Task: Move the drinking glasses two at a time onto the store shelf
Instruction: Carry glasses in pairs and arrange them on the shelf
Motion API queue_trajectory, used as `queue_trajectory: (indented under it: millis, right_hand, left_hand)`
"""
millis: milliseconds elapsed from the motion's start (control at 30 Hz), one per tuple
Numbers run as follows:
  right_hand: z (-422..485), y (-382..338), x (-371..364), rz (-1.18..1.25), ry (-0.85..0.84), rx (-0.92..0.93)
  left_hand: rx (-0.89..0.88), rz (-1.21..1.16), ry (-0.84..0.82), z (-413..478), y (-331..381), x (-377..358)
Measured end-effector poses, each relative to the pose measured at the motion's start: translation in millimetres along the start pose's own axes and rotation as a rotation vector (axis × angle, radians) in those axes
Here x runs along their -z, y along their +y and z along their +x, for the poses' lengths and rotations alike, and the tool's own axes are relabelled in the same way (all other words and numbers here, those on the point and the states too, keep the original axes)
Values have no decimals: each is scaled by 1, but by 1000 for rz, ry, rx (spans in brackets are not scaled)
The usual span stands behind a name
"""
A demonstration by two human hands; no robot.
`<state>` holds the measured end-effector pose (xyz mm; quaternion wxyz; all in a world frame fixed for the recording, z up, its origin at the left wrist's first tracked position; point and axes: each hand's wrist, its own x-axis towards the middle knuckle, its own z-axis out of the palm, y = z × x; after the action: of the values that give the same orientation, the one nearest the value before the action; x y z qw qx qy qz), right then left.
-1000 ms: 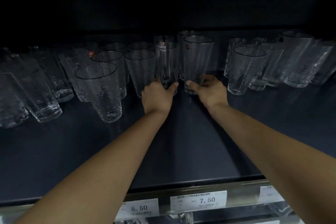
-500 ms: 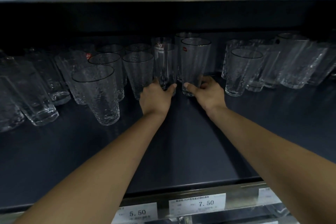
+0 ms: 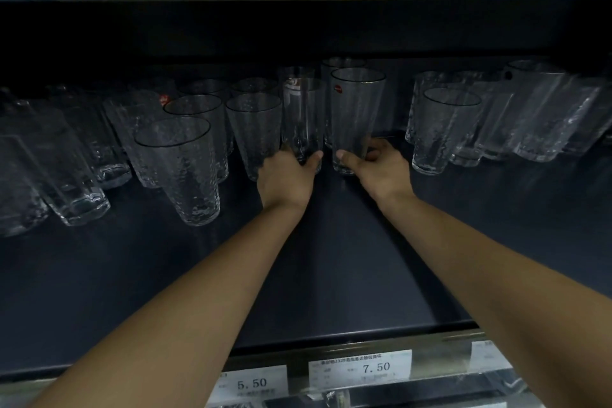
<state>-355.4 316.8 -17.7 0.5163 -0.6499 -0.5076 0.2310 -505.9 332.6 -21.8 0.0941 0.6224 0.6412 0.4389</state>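
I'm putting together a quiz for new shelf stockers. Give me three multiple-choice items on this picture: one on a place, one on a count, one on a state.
1. Where is the 7.50 price tag relative to the 5.50 price tag?
A) left of it B) right of it C) on the rail above

2. How many glasses do the two hands grip in all?
A) two B) three C) none

3. What is the left hand doing?
A) lying flat B) hanging idle C) gripping the left glass near its base

Answers:
1. B: the 7.50 tag sits further right on the front rail.
2. A: the right hand grips the right glass and the left hand grips one more.
3. C: its thumb and fingers curl round the glass.
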Motion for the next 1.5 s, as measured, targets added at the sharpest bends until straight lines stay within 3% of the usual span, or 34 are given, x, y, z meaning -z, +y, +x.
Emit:
queue_trajectory:
  millis: [433,600,700,767,1100,1300,1500]
  right_hand:
    - [-7,-8,3,6,0,-26]
    - [-29,-15,25,44,-136,-99]
    - [-53,-15,63,105,-261,-124]
    - [-68,-12,98,103,-259,-118]
    - [-85,41,286,58,36,-127]
    - [-51,95,389,18,197,-149]
    - [1,145,453,-107,129,-160]
  left_hand:
    - [77,-84,-40,-21,7,17]
    - [83,-89,-163,-46,12,41]
    - [123,-62,-437,-60,34,52]
    - [90,-86,-536,-77,53,55]
    - [-26,-503,-653,-164,184,-6]
    - [13,-547,-634,-190,269,-82]
    - [138,-560,-463,-196,335,-168]
